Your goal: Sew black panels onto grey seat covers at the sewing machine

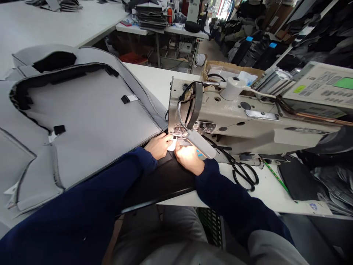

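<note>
A large sewn cover (93, 103), grey with black edging and small black tabs, spreads over the table on the left. Its black part (162, 180) runs in front of me to the sewing machine (215, 110). My left hand (160, 146) is closed at the cover's edge, fingertips by the needle area. Opposite it, my right hand (189, 158) is closed, thumb and fingers gripping the black material. Between the fingertips a small white piece (172, 143) glares under the lamp (201, 143); which fingers touch it is hard to see.
Black-handled scissors (245, 175) lie right of my right hand, near a green stick (275, 176) and dark fabric pieces (298, 178). A control panel (322, 82) sits above the machine arm. Behind it stands a cardboard box (237, 68). Stacked pieces (151, 16) rest on a far table.
</note>
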`<state>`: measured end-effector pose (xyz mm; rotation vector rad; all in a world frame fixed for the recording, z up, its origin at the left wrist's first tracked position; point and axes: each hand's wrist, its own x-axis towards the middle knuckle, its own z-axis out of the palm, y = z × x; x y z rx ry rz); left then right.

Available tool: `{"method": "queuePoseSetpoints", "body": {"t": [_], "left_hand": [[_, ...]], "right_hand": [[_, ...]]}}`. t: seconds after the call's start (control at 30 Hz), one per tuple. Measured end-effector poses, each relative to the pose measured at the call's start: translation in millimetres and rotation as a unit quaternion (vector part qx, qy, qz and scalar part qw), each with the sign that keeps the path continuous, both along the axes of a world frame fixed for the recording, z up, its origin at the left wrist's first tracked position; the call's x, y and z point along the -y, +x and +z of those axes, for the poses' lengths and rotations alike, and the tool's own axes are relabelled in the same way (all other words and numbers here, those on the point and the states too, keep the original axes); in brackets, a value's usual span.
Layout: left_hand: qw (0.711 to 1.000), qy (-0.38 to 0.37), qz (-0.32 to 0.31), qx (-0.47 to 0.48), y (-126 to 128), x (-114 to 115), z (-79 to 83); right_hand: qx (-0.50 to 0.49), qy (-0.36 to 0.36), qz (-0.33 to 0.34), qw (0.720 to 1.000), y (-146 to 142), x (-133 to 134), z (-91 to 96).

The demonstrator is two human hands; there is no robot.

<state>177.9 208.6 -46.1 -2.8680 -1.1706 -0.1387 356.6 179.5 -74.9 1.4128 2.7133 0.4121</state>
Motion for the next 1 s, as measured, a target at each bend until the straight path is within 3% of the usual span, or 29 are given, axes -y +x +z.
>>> {"method": "queuePoseSetpoints", "body": {"t": [0.23,0.33,0.4,0.57,0.67,0.83,1.0], "left_hand": [[0.993,-0.014,0.12,-0.007,24,25,8.7],[0.981,-0.005,0.188,0.04,27,36,2.3],[0.976,0.003,0.203,0.079,25,38,-4.9],[0.984,0.007,0.116,0.137,11,27,-14.5],[0.988,-0.012,0.071,0.134,5,20,-11.6],[0.991,-0.058,0.045,0.115,4,15,-2.8],[0.99,-0.054,0.083,0.104,15,17,-2.0]], "right_hand": [[-0.058,0.013,-0.007,0.998,3,9,9.9],[-0.092,0.033,0.026,0.995,9,19,14.6],[-0.125,0.008,0.065,0.99,12,26,14.9],[-0.261,-0.075,0.196,0.942,12,41,10.3],[-0.276,-0.123,0.265,0.915,6,50,13.2],[-0.219,-0.158,0.252,0.929,-7,59,23.5],[-0.208,-0.161,0.244,0.933,-22,61,21.6]]}}
